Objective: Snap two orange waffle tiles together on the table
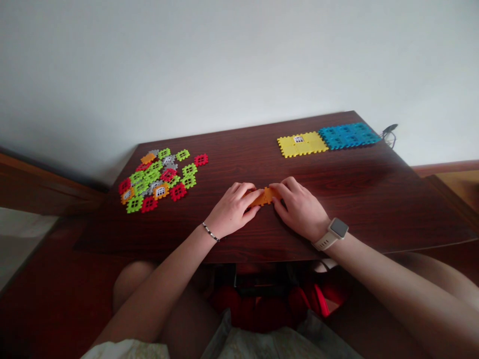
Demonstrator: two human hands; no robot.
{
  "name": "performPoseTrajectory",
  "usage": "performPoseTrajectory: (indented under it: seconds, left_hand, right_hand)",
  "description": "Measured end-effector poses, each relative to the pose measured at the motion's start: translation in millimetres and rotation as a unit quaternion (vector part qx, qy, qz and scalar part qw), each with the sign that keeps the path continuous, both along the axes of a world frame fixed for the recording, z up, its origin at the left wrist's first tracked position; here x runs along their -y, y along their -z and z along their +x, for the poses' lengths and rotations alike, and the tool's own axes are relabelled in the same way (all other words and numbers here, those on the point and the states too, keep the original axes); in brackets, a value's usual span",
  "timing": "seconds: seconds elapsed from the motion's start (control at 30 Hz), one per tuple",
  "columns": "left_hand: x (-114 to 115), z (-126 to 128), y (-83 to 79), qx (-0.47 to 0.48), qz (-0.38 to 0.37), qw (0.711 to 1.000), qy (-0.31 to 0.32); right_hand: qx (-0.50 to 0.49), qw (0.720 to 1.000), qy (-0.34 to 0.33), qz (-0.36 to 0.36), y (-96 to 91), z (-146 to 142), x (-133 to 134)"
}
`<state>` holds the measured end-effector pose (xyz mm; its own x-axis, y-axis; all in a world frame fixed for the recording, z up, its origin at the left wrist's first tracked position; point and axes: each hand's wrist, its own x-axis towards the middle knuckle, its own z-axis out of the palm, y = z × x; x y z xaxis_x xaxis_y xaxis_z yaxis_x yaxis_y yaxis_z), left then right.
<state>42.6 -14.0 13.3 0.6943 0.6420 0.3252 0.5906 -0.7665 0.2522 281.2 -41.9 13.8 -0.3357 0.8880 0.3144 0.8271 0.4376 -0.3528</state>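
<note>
Orange interlocking puzzle tiles lie at the middle of the table, side by side between my two hands. My left hand is closed on the left orange tile, its fingers over the top and the thumb at the near edge. My right hand grips the right orange tile between thumb and fingers. Much of both tiles is hidden under my fingers. The toothed edges meet in the gap between the hands; whether they are fully locked I cannot tell.
A loose pile of green, red, grey and orange window tiles spreads over the table's left side. At the back right lie a joined yellow panel and a blue panel. The dark wooden table stands against a white wall.
</note>
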Motion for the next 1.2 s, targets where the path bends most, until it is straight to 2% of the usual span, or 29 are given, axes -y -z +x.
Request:
performPoseTrajectory:
  seconds: [1.2]
  left_hand:
    - [0.2, 0.3, 0.1, -0.001, 0.000, 1.000, 0.000]
  right_hand:
    - [0.002, 1.000, 0.000, 0.004, 0.8, -0.3, 0.1]
